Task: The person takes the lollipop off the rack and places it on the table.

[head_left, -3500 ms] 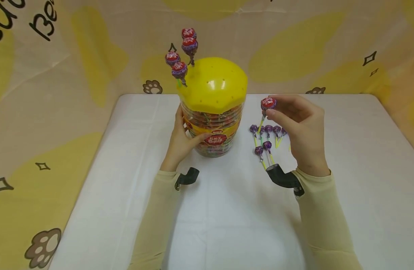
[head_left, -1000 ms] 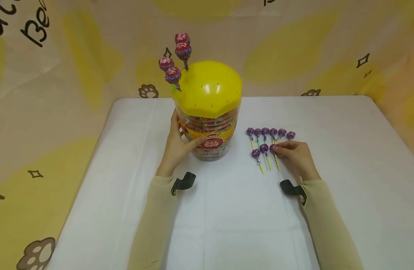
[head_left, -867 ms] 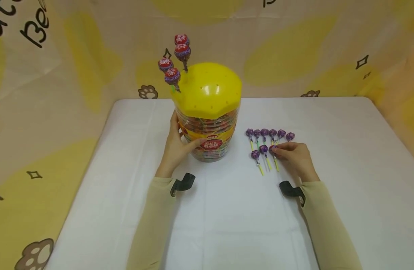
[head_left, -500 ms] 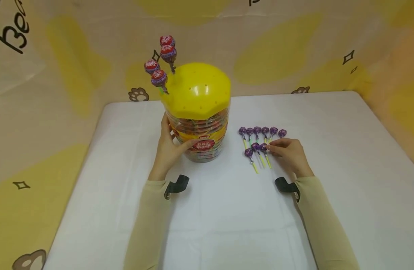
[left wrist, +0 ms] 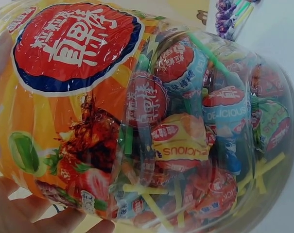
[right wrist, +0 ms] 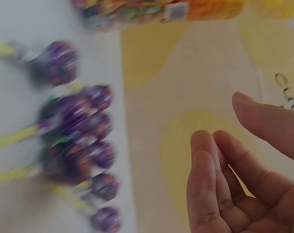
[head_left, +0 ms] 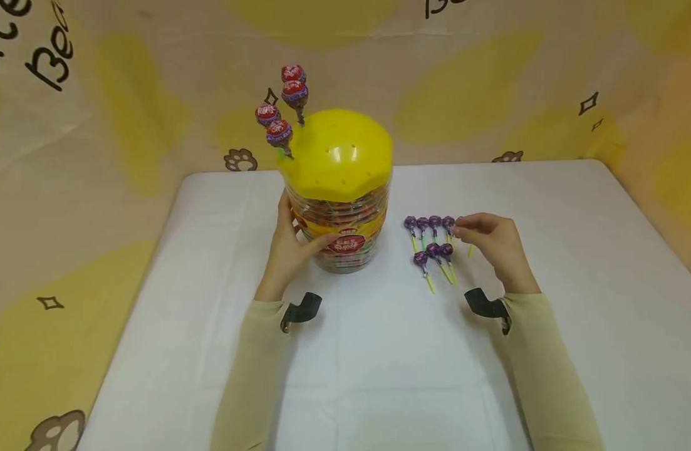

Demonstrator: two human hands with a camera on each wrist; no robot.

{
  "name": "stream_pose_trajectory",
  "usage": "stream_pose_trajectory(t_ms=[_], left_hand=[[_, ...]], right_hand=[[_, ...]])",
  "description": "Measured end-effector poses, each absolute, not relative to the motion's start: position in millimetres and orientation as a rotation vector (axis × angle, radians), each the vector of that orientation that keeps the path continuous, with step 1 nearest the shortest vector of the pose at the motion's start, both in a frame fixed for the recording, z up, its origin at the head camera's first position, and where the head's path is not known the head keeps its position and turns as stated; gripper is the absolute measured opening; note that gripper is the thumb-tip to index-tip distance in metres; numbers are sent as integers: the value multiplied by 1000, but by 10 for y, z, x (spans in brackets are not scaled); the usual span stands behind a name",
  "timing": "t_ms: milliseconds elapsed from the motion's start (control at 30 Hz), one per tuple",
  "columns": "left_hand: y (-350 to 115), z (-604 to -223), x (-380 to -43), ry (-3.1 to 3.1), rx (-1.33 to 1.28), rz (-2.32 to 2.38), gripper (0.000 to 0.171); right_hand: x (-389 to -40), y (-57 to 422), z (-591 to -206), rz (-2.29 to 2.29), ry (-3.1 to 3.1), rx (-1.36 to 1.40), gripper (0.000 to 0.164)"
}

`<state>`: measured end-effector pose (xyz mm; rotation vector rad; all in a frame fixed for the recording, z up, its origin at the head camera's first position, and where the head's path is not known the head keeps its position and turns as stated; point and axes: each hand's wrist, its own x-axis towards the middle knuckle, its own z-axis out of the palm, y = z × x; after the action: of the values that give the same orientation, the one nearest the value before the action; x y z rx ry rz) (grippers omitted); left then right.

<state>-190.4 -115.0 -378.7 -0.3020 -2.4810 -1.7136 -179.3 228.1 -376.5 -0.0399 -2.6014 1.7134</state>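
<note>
My left hand (head_left: 289, 254) grips a clear plastic jar (head_left: 348, 241) of wrapped lollipops, thumb across its red and yellow label. Its yellow domed lid (head_left: 342, 156) has small holes, and several red and purple lollipops (head_left: 279, 133) stick up from its left side. In the left wrist view, the jar (left wrist: 181, 116) fills most of the picture. Right of it lie a back row of purple lollipops (head_left: 435, 222) and a front row of three, the rightmost lollipop (head_left: 446, 250) among them. Above the back row's right end hovers my right hand (head_left: 497, 244), thumb apart from fingers, holding nothing; it hides some lollipops.
A white cloth (head_left: 379, 376) covers the table. Behind and to the sides hangs a cream and yellow printed backdrop (head_left: 463, 81). A black camera mount (head_left: 302, 308) sits on the left wrist, another black mount (head_left: 486, 305) on the right.
My right hand held a lollipop in the air, then laid it at the front row's right end. It has let go and risen away toward the back row. My left hand kept its grip.
</note>
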Motion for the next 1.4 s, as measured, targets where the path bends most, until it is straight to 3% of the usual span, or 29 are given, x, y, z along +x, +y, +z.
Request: stream_pose_trajectory(t_ms=[733,1400], left_hand=[[-1145,-3803,-1899,-2470,-276,-1713,104],[-1168,-3773,-1900,-2504,-295,-1679,106]], right_hand=[[-2077,1356,-2498,1765,-2498,335,27],[-2301,674,-1899,1726,-2378,572,24]])
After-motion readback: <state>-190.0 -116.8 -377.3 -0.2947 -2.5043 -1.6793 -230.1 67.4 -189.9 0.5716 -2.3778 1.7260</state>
